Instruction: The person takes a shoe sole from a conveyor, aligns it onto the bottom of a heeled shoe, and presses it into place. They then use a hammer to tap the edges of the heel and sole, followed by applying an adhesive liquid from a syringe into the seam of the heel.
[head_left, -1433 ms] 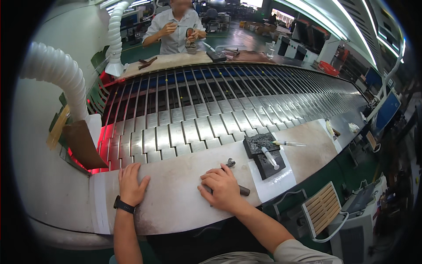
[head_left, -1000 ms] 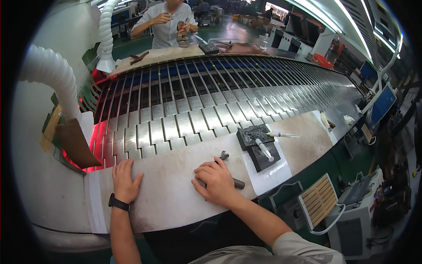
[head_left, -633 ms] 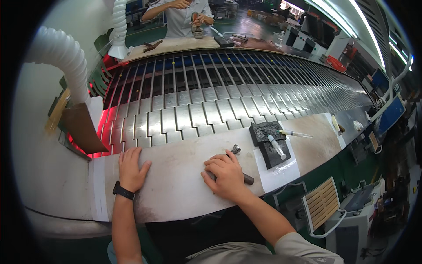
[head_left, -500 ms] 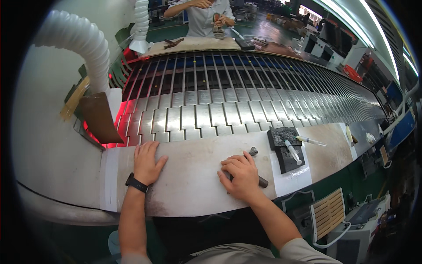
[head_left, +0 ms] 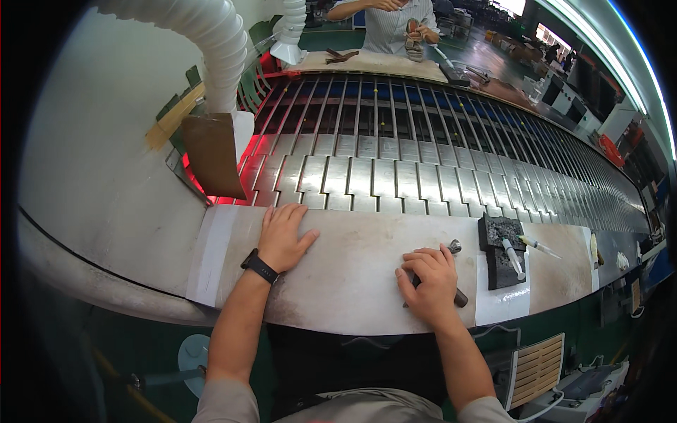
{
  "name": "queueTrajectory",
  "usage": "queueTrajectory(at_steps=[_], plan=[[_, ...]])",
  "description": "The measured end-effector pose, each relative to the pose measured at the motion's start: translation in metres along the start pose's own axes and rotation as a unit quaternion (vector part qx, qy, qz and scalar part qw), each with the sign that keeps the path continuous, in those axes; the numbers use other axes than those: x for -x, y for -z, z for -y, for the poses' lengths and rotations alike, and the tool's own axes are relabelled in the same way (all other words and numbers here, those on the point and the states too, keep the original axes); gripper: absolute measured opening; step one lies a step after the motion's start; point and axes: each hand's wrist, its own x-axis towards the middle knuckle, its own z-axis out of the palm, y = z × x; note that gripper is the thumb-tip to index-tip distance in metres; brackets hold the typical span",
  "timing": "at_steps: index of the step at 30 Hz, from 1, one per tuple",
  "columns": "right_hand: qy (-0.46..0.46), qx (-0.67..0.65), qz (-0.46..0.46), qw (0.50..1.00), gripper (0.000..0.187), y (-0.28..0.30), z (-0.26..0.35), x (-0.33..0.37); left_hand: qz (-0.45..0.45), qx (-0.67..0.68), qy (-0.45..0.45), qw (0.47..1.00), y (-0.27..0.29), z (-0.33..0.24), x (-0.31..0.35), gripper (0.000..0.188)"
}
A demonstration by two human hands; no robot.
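Note:
My left hand (head_left: 284, 240) lies flat on the pale work board (head_left: 352, 271), its fingers stretched out and nothing in them. A black watch (head_left: 259, 266) is on that wrist. Farther right, my right hand (head_left: 430, 280) is bent over a dark rod-like tool, thumb on the near side. The tool's round dark end (head_left: 460, 299) sticks out to the right of the palm; most of it is hidden. Just beyond the fingertips lies a small shiny metal piece (head_left: 455, 246). Right of this hand are two black blocks (head_left: 503, 271) with a syringe (head_left: 513, 259) resting on them.
A second syringe (head_left: 539, 247) lies beside the blocks. Beyond the board runs a slatted metal conveyor (head_left: 384, 176), red light glowing at its left end. A brown flap (head_left: 214, 156) and a white ribbed hose (head_left: 211, 42) hang there. Across it, a co-worker (head_left: 395, 28) holds a shoe (head_left: 415, 39).
The whole view has shifted, so the bench and both hands appear farther right. On the board, my hands stay in about the same places.

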Motion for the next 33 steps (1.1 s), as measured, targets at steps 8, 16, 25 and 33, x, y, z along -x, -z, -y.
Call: queueTrajectory(at_steps=[8,16,25,33], plan=[[0.035,0.002,0.016,0.999,0.014,0.002,-0.007,0.002,-0.007,0.008,-0.002,1.0,0.0,0.0,0.002,0.061],[-0.05,-0.07,0.152,0.985,0.021,0.033,-0.042,-0.037,-0.047,0.094,0.102,0.989,0.007,0.032,-0.03,0.066],[0.098,-0.082,0.125,0.984,0.02,-0.009,-0.02,-0.061,-0.003,-0.111,0.383,0.917,-0.063,0.167,-0.194,0.086],[0.055,-0.161,0.212,0.962,0.025,-0.004,-0.024,-0.077,-0.086,-0.23,0.514,0.822,-0.037,0.294,-0.244,0.081]])
